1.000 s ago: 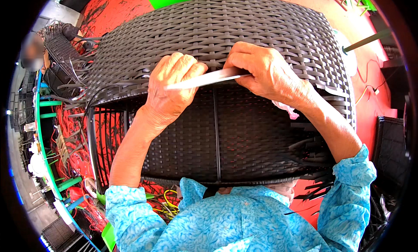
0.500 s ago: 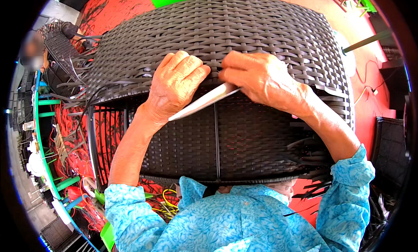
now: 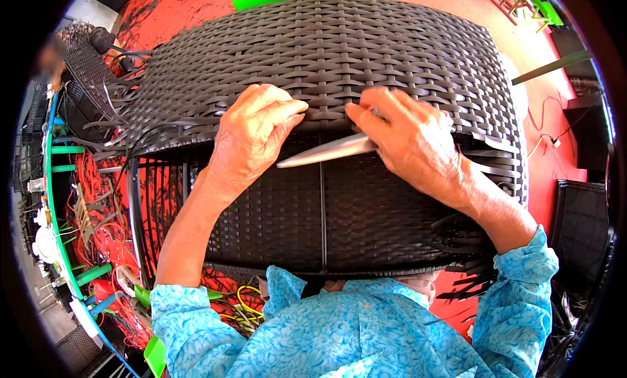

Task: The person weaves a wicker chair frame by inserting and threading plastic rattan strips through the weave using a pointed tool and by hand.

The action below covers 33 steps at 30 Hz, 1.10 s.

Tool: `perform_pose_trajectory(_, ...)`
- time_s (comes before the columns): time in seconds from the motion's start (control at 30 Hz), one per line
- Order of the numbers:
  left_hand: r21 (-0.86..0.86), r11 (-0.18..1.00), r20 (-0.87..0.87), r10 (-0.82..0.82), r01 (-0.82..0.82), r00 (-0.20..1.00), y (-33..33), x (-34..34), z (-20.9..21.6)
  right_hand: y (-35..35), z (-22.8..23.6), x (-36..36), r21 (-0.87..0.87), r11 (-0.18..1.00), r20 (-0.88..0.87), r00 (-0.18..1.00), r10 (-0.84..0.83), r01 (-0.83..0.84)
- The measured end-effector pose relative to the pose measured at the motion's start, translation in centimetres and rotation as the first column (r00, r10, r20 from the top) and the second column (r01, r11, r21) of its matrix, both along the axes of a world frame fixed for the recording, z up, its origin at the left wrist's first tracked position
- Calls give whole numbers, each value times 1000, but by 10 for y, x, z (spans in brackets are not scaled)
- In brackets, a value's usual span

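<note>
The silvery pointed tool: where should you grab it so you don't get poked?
Hold the silvery pointed tool by its right end, probably, coming from the right: that end sits in the right hand, while the left end narrows to a tip pointing away.

Head-worn fisheye — looking down, close over the wickerwork [image 3: 326,58].

This is a weaving workshop, shown by a wicker piece [image 3: 320,58] mid-frame, its loose strands [image 3: 469,269], a second woven piece [image 3: 91,67] at upper left, and dark scraps [image 3: 139,13] littering the red floor [image 3: 179,12].
</note>
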<state>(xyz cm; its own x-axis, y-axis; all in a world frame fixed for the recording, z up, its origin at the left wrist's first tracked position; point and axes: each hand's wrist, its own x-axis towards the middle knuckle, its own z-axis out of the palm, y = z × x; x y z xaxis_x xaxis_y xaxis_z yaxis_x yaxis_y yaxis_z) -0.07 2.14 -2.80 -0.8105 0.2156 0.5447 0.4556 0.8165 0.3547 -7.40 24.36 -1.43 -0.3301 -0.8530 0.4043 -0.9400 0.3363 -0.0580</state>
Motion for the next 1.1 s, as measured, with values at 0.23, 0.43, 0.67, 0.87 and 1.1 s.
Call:
perform_pose_trajectory(0.23,29,998,210,51,-59,976,9,-24,6,6,-6,0,-37,999,116,993,32,-27)
perform_pose_trajectory(0.43,-94,993,-86,65,-73,994,2,-14,-7,5,-11,0,-10,1000,92,996,15,-14)
perform_pose_trajectory(0.67,-287,854,-145,410,-434,901,-31,57,-25,3,-7,6,58,998,43,999,-3,0)
perform_pose_trajectory(0.87,-254,941,-101,205,-224,974,0,34,-14,2,-6,9,86,996,37,999,-4,1)
perform_pose_trajectory(1.1,-229,948,-35,217,-219,976,4,25,-24,3,-10,5,53,998,36,999,-19,17)
